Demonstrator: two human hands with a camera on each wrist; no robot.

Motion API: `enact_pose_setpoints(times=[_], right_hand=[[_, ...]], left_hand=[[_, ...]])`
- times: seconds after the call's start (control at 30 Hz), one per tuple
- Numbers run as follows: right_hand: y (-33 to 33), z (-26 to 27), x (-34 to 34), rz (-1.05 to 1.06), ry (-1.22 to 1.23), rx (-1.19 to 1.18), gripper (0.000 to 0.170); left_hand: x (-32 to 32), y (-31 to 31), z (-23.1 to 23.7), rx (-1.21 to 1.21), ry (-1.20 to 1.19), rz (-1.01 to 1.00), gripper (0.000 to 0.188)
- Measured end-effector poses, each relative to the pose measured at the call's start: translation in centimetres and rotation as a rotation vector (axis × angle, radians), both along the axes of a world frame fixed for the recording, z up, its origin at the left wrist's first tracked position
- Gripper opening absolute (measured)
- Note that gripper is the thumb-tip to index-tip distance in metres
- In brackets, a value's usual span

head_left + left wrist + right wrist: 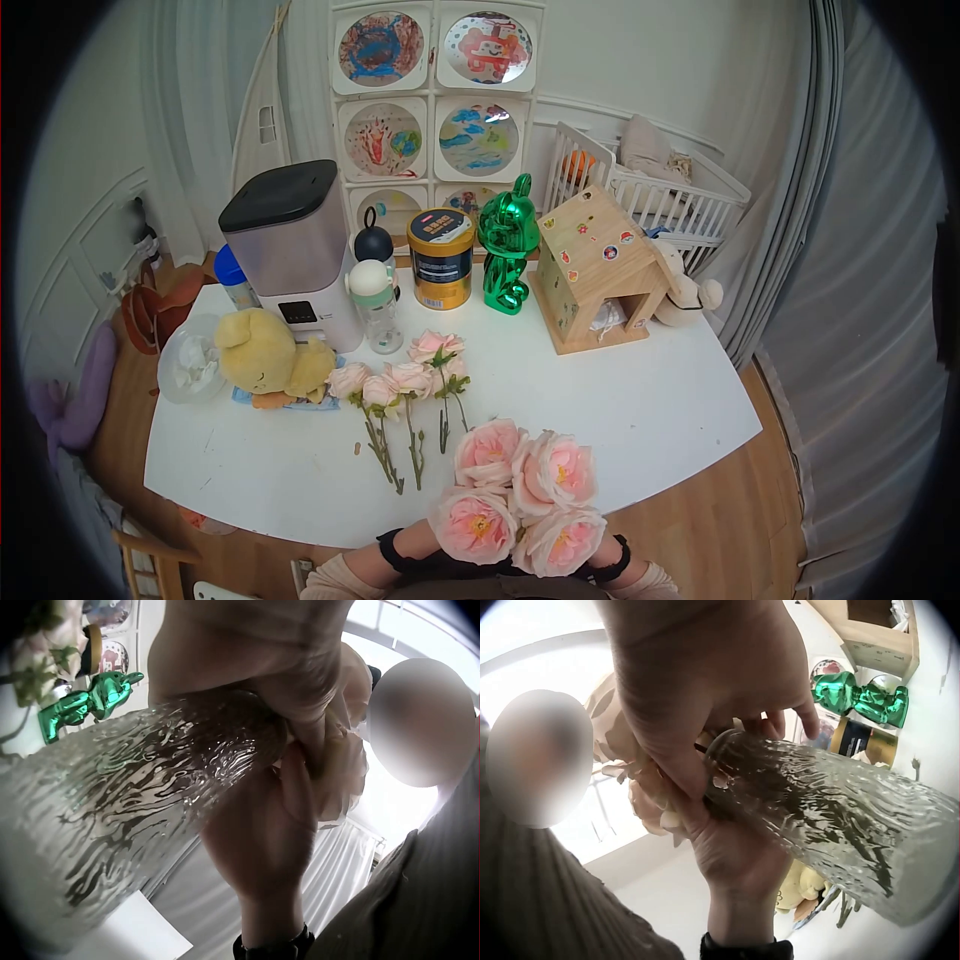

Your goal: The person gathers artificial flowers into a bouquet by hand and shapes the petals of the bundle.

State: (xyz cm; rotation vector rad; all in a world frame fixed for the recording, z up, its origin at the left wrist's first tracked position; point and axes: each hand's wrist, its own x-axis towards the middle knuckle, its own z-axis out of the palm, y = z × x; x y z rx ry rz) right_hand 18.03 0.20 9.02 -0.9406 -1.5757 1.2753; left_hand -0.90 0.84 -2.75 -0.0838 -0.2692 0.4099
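Several large pink roses (555,472) stand bunched at the table's near edge in the head view, covering both hands. Under the blooms is a clear, rippled glass vase (840,817), with dark shapes showing through its wall. My left hand (739,851) grips the vase close to its mouth, thumb side toward the blooms. From the opposite side my right hand (712,675) holds the vase at the rim, its thumb by the petals and fingers round the far side. The left wrist view shows the vase (150,795) slanting away from both hands.
Loose pink roses (410,378) with cut stems lie on the white table (640,430). Behind them stand a yellow plush toy (258,355), a dispenser (290,240), a baby bottle (378,310), a gold tin (441,262), a green shiny figure (508,245) and a wooden house (600,270).
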Motion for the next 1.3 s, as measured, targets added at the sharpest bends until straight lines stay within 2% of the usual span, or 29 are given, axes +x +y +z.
enact_pose_setpoints(times=[0.1, 0.13, 0.17, 0.2, 0.27, 0.33, 0.37, 0.4, 0.47, 0.53, 0.57, 0.63, 0.67, 0.73, 0.77, 0.87, 0.9, 0.93, 1.0, 1.03, 1.1, 1.13, 1.2, 1.3], right_hand=[[-0.5, -0.8, 1.4, 0.037, 0.058, -0.015, 0.030], [0.5, -0.3, 1.4, 0.050, 0.079, -0.020, 0.031], [-1.7, -2.3, 5.0, 0.062, 0.100, -0.023, 0.031], [-1.6, -2.5, 4.9, 0.073, 0.123, -0.027, 0.032], [1.7, -3.6, 7.2, 0.008, -0.157, -0.191, 0.032], [5.9, -3.7, 7.7, 0.037, -0.391, 0.024, 0.028], [7.5, -3.7, 7.1, 0.016, -0.482, 0.040, 0.027], [9.1, -4.0, 6.2, -0.004, -0.574, 0.061, 0.025], [12.5, -7.3, 3.7, 0.080, -0.609, 0.109, 0.024], [14.6, -8.3, 0.3, 0.215, -0.639, 0.046, 0.037], [15.5, -8.7, -1.5, 0.228, -0.638, 0.056, 0.037], [16.9, -9.1, -4.5, 0.168, -0.957, -0.080, 0.052], [17.1, -8.8, -5.3, 0.185, -0.953, -0.067, 0.052], [17.3, -8.1, -6.2, 0.069, -1.141, -0.039, 0.063], [17.3, -8.0, -6.3, 0.047, -1.152, -0.019, 0.059], [18.2, -9.3, -6.0, -0.028, -1.134, 0.060, 0.054], [18.5, -10.0, -5.9, -0.095, -1.105, 0.091, 0.046], [19.2, -10.8, -5.5, -0.099, -1.110, 0.085, 0.046], [20.0, -11.4, -4.7, 0.117, -0.893, 0.131, 0.035], [20.2, -11.7, -4.2, 0.114, -0.896, 0.127, 0.035], [19.6, -9.4, -3.7, 0.223, -0.668, -0.170, 0.025], [19.6, -8.7, -3.2, 0.221, -0.672, -0.169, 0.025], [19.3, -7.4, -1.7, 0.153, -0.483, -0.043, 0.021], [17.6, -2.2, 0.7, 0.103, -0.082, 0.036, 0.023]], left_hand=[[1.2, 1.4, -1.1, -0.007, 0.029, 0.007, 0.033], [0.7, 0.8, -2.5, -0.008, 0.040, 0.010, 0.033], [0.0, -0.4, -4.6, -0.008, 0.052, 0.012, 0.033], [0.6, -0.6, -5.4, -0.009, 0.064, 0.013, 0.033], [0.2, -0.7, -6.8, -0.014, 0.090, 0.012, 0.033], [0.4, -0.4, -7.8, -0.018, 0.113, 0.010, 0.032], [1.1, 0.7, -7.3, -0.018, 0.124, 0.009, 0.032], [0.6, -0.2, -9.0, -0.015, 0.132, 0.010, 0.032], [0.3, -0.7, -11.0, -0.010, 0.149, 0.016, 0.032], [0.5, -0.7, -12.5, -0.007, 0.168, 0.030, 0.033], [0.2, -1.1, -13.5, -0.006, 0.179, 0.041, 0.033], [0.4, -0.4, -14.3, -0.005, 0.206, 0.072, 0.033], [0.2, -0.6, -15.1, -0.007, 0.222, 0.088, 0.033], [1.0, 0.0, -16.1, -0.007, 0.250, 0.115, 0.033], [0.8, -0.4, -17.2, -0.008, 0.263, 0.120, 0.033], [0.9, -0.2, -19.6, -0.012, 0.279, 0.110, 0.033], [1.2, -0.1, -20.1, -0.031, 0.196, 0.098, 0.034], [1.5, -0.2, -20.7, -0.053, 0.113, 0.085, 0.035], [1.6, -0.7, -20.6, -0.038, 0.120, 0.085, 0.034], [1.3, -0.7, -20.5, -0.019, 0.131, 0.094, 0.034], [1.7, -0.6, -20.1, 0.022, 0.153, 0.115, 0.034], [1.9, -0.6, -19.8, 0.043, 0.164, 0.127, 0.034], [1.5, -0.9, -19.7, 0.078, 0.184, 0.148, 0.034], [1.2, -1.1, -18.0, 0.097, 0.213, 0.153, 0.035]])
